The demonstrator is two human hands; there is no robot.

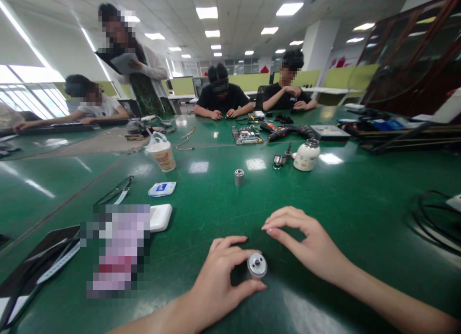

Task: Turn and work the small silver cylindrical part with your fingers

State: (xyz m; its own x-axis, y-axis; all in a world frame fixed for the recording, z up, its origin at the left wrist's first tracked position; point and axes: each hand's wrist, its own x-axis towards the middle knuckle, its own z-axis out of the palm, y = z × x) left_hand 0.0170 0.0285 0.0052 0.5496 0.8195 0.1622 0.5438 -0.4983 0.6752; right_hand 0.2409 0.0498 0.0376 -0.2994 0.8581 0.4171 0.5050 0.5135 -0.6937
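Smooth silver cylinder in the left hand's pinch

A short silver metal cylinder (257, 265) with a flat, round, pierced top and a small dark centre stood roughly upright between the left hand's (223, 271) thumb and forefinger. Whether its base touched the glossy green tabletop (201, 204) could not be told; the hand and the steep angle hid it. Judged by looks: rigid, fairly dense for its bulk, slick on the polished wall, hardly fragile. Best hold seemed the side wall, thumb opposite forefinger, leaving the top's holes uncovered.

The right hand (308, 245) was just right of the cylinder, fingers curved, a narrow gap at thumb and tips, nothing seen in it.

Beyond the cylinder stood a similar brushed grey metal cylinder (239, 177), straight-sided. Left of and beyond it lay a white, round-cornered, hard-looking box (160, 218) and a crinkled white-and-blue soft packet (162, 189). Farther right: a glossy cream rounded jar (307, 155).
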